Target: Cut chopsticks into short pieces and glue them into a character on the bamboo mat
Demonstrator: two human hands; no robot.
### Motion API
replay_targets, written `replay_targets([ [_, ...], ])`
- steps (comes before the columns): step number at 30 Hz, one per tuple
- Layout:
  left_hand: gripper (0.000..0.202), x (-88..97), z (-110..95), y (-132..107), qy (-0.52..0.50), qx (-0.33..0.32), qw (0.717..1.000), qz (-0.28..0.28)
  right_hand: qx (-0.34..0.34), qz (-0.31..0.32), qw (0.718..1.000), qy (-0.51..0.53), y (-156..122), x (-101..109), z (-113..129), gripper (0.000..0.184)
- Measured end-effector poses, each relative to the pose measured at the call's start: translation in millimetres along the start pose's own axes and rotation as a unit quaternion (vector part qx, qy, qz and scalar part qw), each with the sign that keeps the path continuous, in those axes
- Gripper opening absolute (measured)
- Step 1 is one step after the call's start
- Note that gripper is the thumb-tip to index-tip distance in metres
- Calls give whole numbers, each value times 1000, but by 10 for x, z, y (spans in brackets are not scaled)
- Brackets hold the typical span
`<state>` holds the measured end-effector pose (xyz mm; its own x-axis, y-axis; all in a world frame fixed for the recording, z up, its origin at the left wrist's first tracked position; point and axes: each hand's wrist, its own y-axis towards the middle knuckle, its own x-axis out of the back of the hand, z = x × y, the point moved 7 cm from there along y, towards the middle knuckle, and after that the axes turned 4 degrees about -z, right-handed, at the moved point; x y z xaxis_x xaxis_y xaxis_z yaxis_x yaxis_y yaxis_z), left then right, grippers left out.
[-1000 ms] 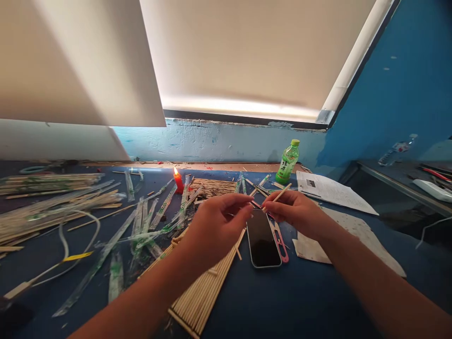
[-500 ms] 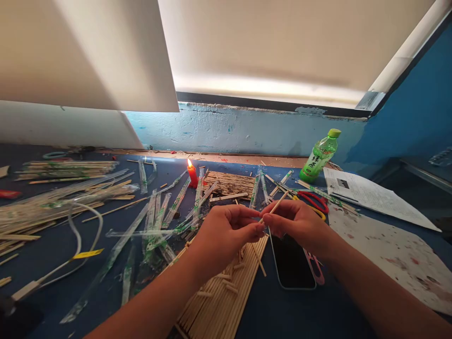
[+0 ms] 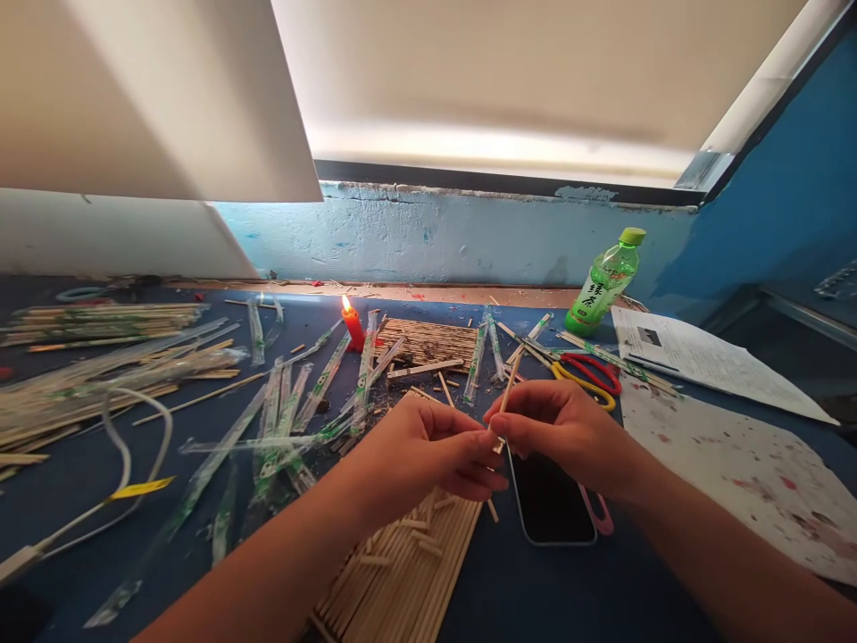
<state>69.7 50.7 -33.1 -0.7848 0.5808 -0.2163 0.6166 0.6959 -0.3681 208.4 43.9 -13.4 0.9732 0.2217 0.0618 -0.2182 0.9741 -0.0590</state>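
Near the middle, my left hand (image 3: 445, 446) and my right hand (image 3: 569, 433) meet on one thin wooden chopstick (image 3: 510, 382). Its upper end points up and away. Both hands pinch it low down between thumb and fingers, and the fingers partly hide its lower end. Below my left hand lies a flat panel of chopsticks (image 3: 408, 598) side by side, with several short cut pieces (image 3: 428, 542) on top. A dark-screened phone (image 3: 553, 500) lies under my right hand, with a pink handle (image 3: 603, 513) showing beside it.
A lit red candle (image 3: 353, 329) stands behind, beside a second stick panel (image 3: 428, 341). Plastic wrappers (image 3: 274, 402) and loose chopsticks spread leftward around a white cable (image 3: 164, 429). Scissors (image 3: 593, 373), a green tea bottle (image 3: 603, 286), papers (image 3: 710, 357) and a stained sheet (image 3: 736, 473) are right.
The chopstick has swung from a rightward slant to a steeper, nearly upright one. My left fingers have shifted lower around its bottom end. The view has moved slightly to the right.
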Motion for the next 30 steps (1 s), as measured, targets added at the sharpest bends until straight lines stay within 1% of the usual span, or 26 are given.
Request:
replay_targets([
  [9, 27, -40, 12, -29, -31, 22, 999, 28, 5, -7, 1000, 1, 1, -8, -38, 15],
  [15, 26, -44, 24, -43, -11, 22, 999, 21, -1, -16, 1000, -5, -5, -29, -53, 17],
  [21, 27, -58, 34, -22, -5, 25, 999, 37, -12, -10, 1000, 3, -3, -53, -61, 19],
  [26, 26, -60, 35, -34, 1, 24, 999, 35, -17, -7, 1000, 5, 1, -60, -65, 19],
  [30, 28, -66, 36, -40, 24, 24, 999, 39, -18, -6, 1000, -3, -10, -64, -68, 21],
])
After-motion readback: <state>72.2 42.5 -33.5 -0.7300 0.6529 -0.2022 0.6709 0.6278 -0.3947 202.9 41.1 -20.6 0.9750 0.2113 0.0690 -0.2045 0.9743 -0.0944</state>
